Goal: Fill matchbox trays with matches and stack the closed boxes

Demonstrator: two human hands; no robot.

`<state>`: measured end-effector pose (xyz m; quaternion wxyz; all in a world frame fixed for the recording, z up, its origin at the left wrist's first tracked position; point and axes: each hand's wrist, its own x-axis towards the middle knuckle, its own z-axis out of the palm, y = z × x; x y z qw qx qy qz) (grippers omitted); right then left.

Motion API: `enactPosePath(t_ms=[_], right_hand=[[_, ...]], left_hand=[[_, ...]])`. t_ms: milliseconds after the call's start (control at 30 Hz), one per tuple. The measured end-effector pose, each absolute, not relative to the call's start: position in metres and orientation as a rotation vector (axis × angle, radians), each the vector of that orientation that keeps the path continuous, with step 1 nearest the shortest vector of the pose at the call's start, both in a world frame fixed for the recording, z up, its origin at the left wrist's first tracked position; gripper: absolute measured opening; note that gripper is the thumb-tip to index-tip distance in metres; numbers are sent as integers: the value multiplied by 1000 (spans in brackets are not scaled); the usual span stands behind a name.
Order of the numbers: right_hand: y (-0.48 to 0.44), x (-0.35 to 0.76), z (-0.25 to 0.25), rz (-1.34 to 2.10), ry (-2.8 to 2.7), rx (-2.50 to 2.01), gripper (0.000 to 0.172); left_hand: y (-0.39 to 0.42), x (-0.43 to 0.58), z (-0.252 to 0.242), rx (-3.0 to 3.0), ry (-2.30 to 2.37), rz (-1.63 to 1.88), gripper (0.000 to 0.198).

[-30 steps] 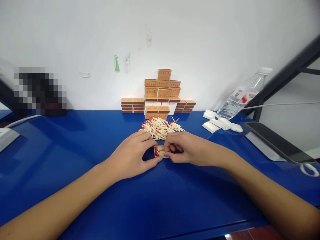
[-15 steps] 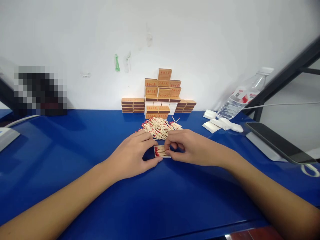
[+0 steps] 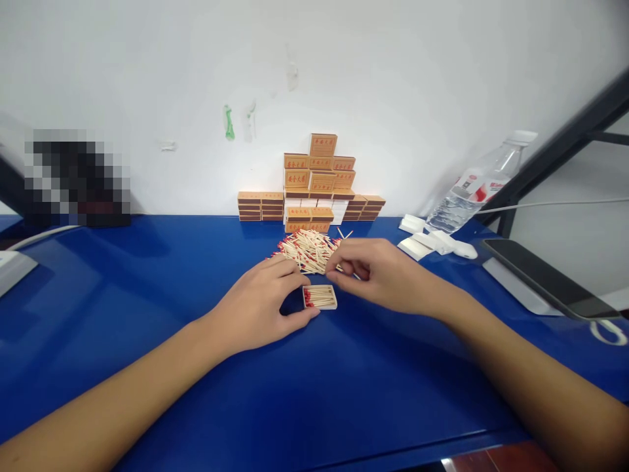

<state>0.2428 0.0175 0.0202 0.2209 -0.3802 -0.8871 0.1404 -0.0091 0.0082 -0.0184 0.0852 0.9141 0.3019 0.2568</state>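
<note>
A small white matchbox tray lies on the blue table, with red-tipped matches inside, their heads toward the left. My left hand steadies its left end, thumb at the near corner and forefinger at the far one. Just beyond the tray spreads a loose pile of matches. Over the right edge of this pile is my right hand, thumb and forefinger brought together and the other fingers curled. Whether a match is between those fingertips I cannot make out.
Stacked matchboxes stand against the wall behind the pile. To the right are white pieces, a tilted water bottle and a phone on a white stand. A pixelated dark object is at the left.
My right hand has lifted away from the tray and moved up and slightly right to the pile's edge, uncovering the tray's right end. My left hand stays in place.
</note>
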Motion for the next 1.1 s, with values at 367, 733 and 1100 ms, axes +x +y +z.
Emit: enactPosePath(t_ms=[367,733,1100], right_hand=[[44,278,23,350,-2526,-1587,17],[39,279,22,477,-2532,-1673,10],[17,245,23,361,-2588,-1123,13]], left_hand=[[6,-8,-18,2719,929,762,23],[7,-6,-16,2690,940,743,19],[6,-8,-18,2695,930,743,25]])
